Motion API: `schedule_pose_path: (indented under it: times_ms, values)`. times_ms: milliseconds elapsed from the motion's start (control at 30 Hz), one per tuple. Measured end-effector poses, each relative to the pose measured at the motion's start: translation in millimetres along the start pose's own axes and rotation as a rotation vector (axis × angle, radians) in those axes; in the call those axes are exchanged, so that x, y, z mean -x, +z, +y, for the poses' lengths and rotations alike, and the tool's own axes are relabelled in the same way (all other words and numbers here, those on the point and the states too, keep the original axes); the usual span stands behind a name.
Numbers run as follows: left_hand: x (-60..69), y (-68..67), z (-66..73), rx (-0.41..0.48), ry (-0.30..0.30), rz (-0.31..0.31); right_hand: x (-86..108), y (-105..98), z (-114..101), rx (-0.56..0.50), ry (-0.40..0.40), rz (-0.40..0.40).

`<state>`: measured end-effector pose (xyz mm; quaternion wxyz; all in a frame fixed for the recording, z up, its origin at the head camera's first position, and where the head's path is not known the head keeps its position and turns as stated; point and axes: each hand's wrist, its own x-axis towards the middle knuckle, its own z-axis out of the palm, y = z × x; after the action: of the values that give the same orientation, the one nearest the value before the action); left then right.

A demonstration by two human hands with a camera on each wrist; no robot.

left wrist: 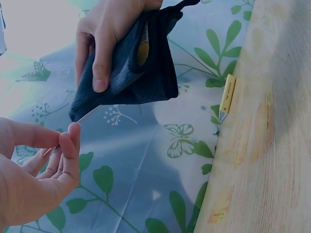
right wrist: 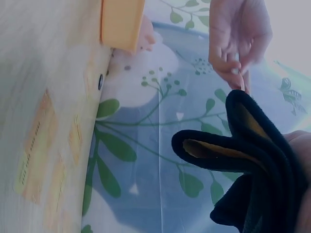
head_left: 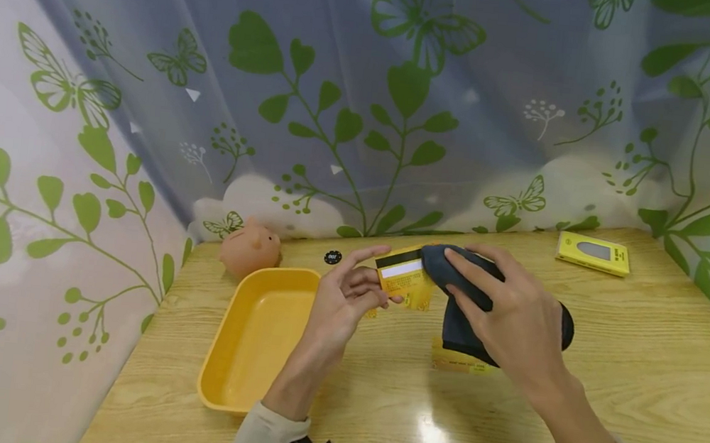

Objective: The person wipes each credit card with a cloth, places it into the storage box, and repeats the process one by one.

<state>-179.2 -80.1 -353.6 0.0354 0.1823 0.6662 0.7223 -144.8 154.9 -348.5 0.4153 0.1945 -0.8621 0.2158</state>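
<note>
In the head view my left hand (head_left: pixel 335 309) pinches the left edge of a yellow bank card (head_left: pixel 402 274) between thumb and fingers. The card is held above the table, its black stripe and white strip turned toward me. My right hand (head_left: pixel 524 316) grips a folded dark blue cloth (head_left: pixel 462 328), which covers the card's right end. In the left wrist view the cloth (left wrist: pixel 121 87) hangs in folds and the card shows as a thin edge. Another yellow card (head_left: pixel 462 363) lies on the table beneath the cloth, partly hidden by it.
A yellow tray (head_left: pixel 210 357) stands on the left of the wooden table. Behind it sits a pink piggy bank (head_left: pixel 249 250), with a black round chip (head_left: pixel 332 257) to the right. A yellow box (head_left: pixel 594 253) lies at the back right. A patterned curtain (head_left: pixel 340 106) hangs behind.
</note>
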Motion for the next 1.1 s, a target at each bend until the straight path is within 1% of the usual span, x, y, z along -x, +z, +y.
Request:
schedule_pose_path:
  times_ms: [100,167,233,367,567,733,833,900,967,1100]
  values:
    - [-0.3,-0.8,-0.4,-0.002,-0.004,0.001,-1.8,-6,7,0.026,0.026,-0.002]
    - [-0.7,-1.1,-0.7,0.004,-0.003,0.001,-2.6,-9,11,0.013,0.064,0.004]
    - [-0.8,-1.1,-0.7,0.01,-0.002,0.003,-3.0,-13,13,-0.016,0.106,0.012]
    - [-0.3,-0.4,-0.2,0.026,-0.003,0.003,-2.9,-15,13,-0.119,0.171,0.032]
    - [0.1,0.8,-0.2,0.031,-0.008,0.004,-4.2,-14,4,-0.302,0.186,0.035]
    - [-0.2,1.5,-0.6,0.025,-0.005,0.013,-4.5,-13,-5,-0.426,0.238,-0.013]
    - [0.0,2.5,-0.6,0.025,-0.005,0.019,-3.8,-13,-9,-0.461,0.275,-0.04]
    - [0.2,3.5,-0.5,0.012,-0.007,0.021,-3.2,-12,-11,-0.484,0.293,-0.044]
    - [0.4,4.7,-0.9,-0.007,-0.007,0.016,-2.5,-11,-14,-0.501,0.295,-0.038]
    - [1.1,7.2,-1.4,-0.017,-0.014,-0.003,-0.3,-6,-19,-0.518,0.266,-0.022]
